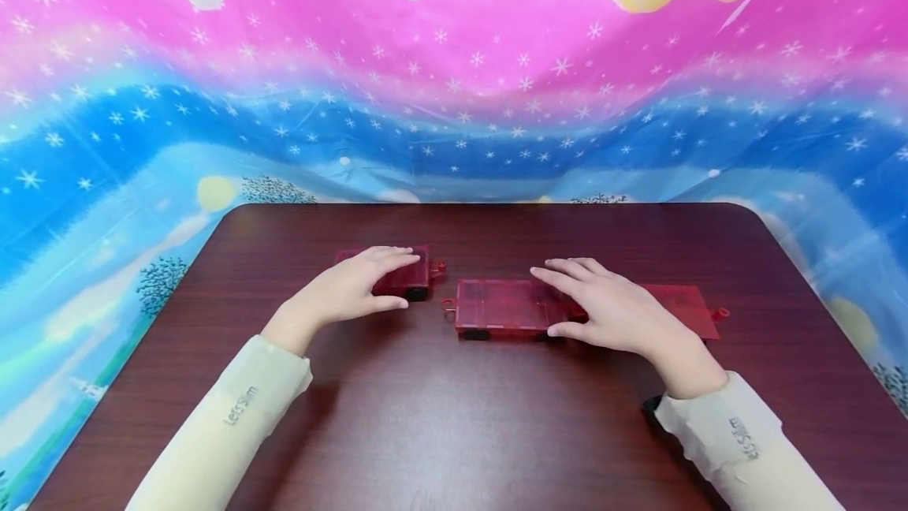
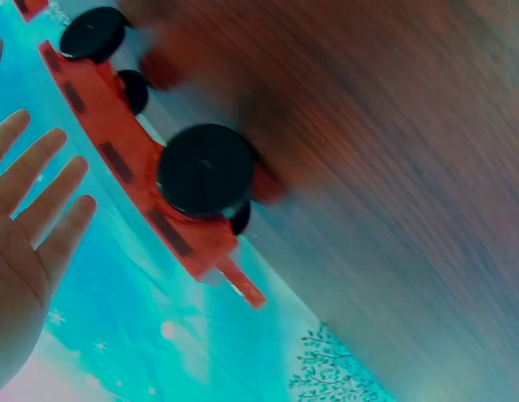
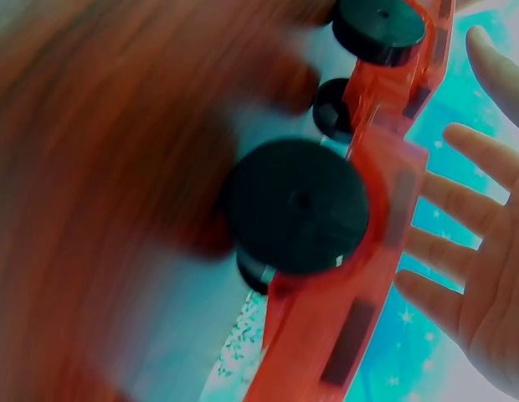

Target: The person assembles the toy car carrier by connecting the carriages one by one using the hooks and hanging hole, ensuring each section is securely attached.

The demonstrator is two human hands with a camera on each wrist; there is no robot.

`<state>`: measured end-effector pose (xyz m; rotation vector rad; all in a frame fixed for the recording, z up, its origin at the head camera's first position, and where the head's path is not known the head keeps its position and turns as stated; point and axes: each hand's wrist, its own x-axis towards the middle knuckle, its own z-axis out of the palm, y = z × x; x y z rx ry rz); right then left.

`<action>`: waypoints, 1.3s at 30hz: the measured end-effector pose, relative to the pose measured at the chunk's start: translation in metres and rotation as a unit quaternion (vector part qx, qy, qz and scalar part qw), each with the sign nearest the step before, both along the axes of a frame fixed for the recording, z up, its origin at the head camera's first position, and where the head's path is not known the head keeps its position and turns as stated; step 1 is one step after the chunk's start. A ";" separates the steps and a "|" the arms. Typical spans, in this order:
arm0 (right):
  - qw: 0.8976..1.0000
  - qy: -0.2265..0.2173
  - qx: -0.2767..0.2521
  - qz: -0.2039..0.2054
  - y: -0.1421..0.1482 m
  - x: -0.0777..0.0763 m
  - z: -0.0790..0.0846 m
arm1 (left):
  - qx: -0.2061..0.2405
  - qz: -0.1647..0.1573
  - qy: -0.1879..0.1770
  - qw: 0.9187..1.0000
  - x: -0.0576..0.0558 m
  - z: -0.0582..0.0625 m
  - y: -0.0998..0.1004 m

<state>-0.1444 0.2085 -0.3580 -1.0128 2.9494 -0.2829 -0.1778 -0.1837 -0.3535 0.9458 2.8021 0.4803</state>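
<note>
L car [image 1: 402, 282], mid car [image 1: 500, 306] & R car [image 1: 677, 302] are flat, rectangular, see-through red plastic w/ round blk wheels [image 1: 475, 334]. L car's by the L hand [image 1: 355, 282], other 2 by the R hand [image 1: 603, 302], both hands wide, fingers extended. Wood-grain table [image 1: 426, 416] below, semi-glossy.

Your cream-fabric-sleeved left arm [image 1: 213, 424] and right arm [image 1: 752, 440] slant inward; your bare left grip [image 1: 347, 286] and bare right grip [image 1: 613, 306] have extended, spread fingers [image 2: 65, 239].

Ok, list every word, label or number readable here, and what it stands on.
"Let's Slim": left sleeve.
"Slim": right sleeve; the letters before it are too small and creased to read surely.
No lettering can be made out on the red wheeled cars.
</note>
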 end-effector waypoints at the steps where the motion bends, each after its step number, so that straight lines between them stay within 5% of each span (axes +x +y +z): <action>1: 1.000 -0.004 -0.001 0.002 -0.003 0.000 0.000 | -0.002 0.003 0.001 1.000 -0.002 -0.001 -0.001; 9: 0.999 -0.032 -0.002 0.001 -0.022 -0.005 0.004 | -0.015 0.029 -0.013 0.999 -0.015 -0.003 -0.007; 24: 0.998 -0.059 0.009 0.038 -0.041 -0.007 -0.002 | -0.070 0.017 -0.024 0.997 -0.035 -0.003 0.000; 39: 0.996 -0.078 0.022 0.034 -0.042 -0.010 -0.005 | -0.076 0.009 -0.049 0.996 -0.045 -0.006 0.003</action>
